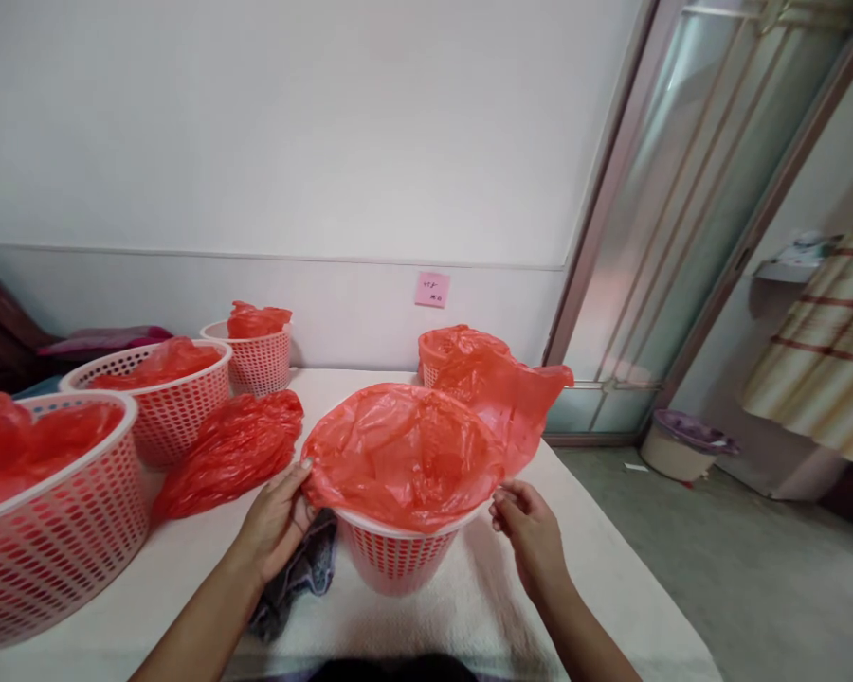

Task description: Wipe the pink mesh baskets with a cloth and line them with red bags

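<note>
A small white perforated basket (395, 554) stands on the table in front of me, lined with a red plastic bag (402, 455) spread over its rim. My left hand (277, 521) pinches the bag's edge at the left side of the rim. My right hand (530, 530) has its fingers closed on the bag's edge at the right side. A dark cloth (302, 578) lies under my left hand beside the basket.
Three more white baskets with red bags stand at the left (49, 549), (163, 398), (256, 355), and another (441, 365) behind. A loose red bag (231, 450) lies on the white table (611, 587). A sliding door and a small bin (686, 445) are at the right.
</note>
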A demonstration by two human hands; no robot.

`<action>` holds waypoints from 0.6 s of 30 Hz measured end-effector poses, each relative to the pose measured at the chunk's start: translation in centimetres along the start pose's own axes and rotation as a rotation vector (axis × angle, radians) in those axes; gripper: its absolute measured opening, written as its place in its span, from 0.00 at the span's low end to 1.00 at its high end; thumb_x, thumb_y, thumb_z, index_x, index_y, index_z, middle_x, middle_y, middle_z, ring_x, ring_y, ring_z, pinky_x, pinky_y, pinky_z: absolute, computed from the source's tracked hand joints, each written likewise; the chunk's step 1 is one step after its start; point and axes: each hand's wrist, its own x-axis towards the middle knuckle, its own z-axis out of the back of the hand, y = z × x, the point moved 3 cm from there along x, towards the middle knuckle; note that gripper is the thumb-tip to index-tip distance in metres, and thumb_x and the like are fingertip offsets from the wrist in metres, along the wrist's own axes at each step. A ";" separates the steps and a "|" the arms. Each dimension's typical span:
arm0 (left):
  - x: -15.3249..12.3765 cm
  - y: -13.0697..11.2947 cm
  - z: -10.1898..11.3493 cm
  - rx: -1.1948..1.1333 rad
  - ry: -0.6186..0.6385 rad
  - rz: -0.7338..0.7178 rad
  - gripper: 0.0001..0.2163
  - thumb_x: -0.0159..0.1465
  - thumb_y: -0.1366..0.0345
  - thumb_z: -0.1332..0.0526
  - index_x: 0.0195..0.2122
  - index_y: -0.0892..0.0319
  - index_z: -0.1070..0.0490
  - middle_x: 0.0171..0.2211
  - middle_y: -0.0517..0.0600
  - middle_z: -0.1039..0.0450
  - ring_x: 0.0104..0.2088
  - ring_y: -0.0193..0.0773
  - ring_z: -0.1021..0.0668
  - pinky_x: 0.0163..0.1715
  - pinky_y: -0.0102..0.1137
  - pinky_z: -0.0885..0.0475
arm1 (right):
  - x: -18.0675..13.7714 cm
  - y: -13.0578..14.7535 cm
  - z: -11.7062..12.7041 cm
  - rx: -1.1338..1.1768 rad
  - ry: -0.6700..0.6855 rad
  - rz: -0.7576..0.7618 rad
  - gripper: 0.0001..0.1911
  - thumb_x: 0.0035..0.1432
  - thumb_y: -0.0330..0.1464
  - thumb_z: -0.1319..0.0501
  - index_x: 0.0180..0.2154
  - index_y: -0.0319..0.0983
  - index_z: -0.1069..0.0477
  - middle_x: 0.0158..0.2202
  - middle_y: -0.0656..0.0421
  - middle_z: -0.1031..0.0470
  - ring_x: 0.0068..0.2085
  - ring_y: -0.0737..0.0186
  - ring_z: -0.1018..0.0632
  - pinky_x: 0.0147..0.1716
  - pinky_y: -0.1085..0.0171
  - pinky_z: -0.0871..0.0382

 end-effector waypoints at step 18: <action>-3.8 0.4 0.1 -0.141 -0.099 0.132 0.09 0.62 0.82 0.45 0.34 0.65 0.28 0.30 0.51 0.23 0.27 0.31 0.21 0.27 0.26 0.22 | -0.7 4.5 -0.8 -0.749 0.018 0.767 0.06 0.60 0.33 0.45 0.32 0.41 0.32 0.30 0.59 0.30 0.30 0.62 0.29 0.31 0.64 0.36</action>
